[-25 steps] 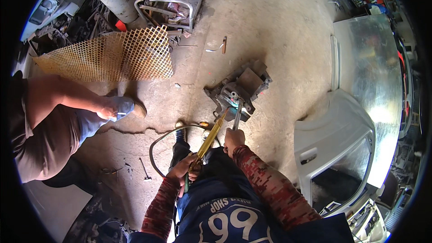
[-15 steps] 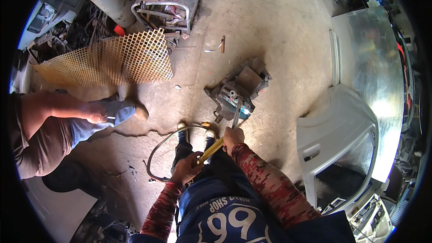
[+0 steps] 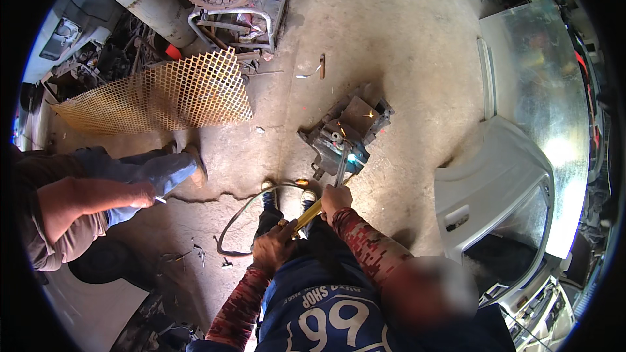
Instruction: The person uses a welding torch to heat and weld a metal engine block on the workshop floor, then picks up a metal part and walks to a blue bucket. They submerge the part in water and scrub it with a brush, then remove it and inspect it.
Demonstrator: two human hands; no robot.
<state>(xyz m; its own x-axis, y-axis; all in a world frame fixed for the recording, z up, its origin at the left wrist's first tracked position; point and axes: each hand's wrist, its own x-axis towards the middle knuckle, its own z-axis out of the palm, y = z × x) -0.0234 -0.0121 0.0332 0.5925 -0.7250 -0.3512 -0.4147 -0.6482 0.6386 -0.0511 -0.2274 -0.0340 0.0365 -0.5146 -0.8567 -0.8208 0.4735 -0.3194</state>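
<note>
My left hand is wrapped round the rear of a long yellow torch-like tool, low in front of my body. The tool slants up toward my right hand, which grips long grey metal pliers. Their far end reaches a dark, blocky metal assembly on the concrete floor. Bright blue-white light glows at its near right side, with orange sparks above its flat brown plate. The torch's tip is hidden by my right hand and the glare.
A dark hose loops beside my shoes. Another person's forearm is at the left. Expanded metal mesh lies farther off. A pale car door panel and shiny sheet metal are at right. A knife-like piece lies beyond the assembly.
Orange sparks now fly above the assembly and the light at its side is stronger. The other person's arm has lowered. A blurred round shape now covers part of my right sleeve.
</note>
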